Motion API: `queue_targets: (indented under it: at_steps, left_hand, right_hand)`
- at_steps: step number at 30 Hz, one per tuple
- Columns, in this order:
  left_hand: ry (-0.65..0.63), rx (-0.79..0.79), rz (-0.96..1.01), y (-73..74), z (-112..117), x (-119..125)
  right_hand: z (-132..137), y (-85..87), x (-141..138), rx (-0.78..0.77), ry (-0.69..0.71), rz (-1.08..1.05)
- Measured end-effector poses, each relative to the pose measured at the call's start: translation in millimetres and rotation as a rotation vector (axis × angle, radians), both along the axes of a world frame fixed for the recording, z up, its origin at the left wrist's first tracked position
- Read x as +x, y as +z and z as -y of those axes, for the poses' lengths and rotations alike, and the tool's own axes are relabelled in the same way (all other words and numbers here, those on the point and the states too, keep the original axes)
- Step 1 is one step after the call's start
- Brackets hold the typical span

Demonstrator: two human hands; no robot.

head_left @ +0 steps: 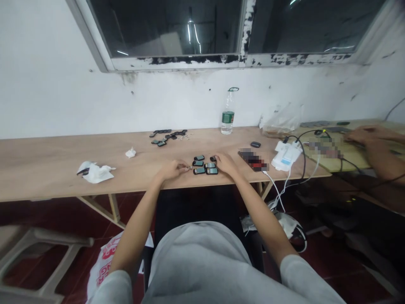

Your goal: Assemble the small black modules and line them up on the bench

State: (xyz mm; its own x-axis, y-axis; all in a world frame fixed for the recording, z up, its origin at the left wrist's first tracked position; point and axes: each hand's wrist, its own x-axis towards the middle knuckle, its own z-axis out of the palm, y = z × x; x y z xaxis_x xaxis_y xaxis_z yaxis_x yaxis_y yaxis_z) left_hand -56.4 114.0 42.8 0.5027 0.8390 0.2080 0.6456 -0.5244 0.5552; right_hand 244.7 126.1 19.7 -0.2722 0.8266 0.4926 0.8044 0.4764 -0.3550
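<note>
Both my arms reach out to a long wooden bench (47, 164). My left hand (173, 169) rests near the front edge with fingers pinched together, pointing at a cluster of several small dark rectangular parts with bluish faces (205, 165). What the pinch holds is too small to make out. My right hand (225, 162) lies curled at the right side of the same cluster, its fingertips touching the nearest parts. A second heap of similar dark parts (167, 135) lies farther back.
A clear water bottle (228, 113) stands by the wall. Crumpled white tissues (94, 171) lie left. A phone (253, 160), a white charger with cables (286, 155) and a plastic bag (280, 121) sit right. Another person's hand (367, 136) works at far right. A plastic chair (38, 257) stands lower left.
</note>
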Motion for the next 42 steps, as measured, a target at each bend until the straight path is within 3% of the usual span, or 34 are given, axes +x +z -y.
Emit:
queue_targets:
  at_steps: [11, 21, 32, 42]
  left_hand:
    - [0.085, 0.007, 0.0, -6.3, -3, -6]
    - [0.086, 0.022, -0.02, -2.4, -2, -2]
    - [0.101, 0.047, 0.043, 3.4, 1, 0]
    - [0.142, 0.111, 0.043, 4.3, -1, -1]
  right_hand:
    - [-7, -1.9, 15, -0.121, -0.012, 0.0]
    - [1, 7.5, 19, -0.196, -0.135, -0.027]
    - [-13, -2.6, 23, -0.197, -0.043, -0.44]
    - [-14, 0.5, 21, -0.178, 0.067, -0.631]
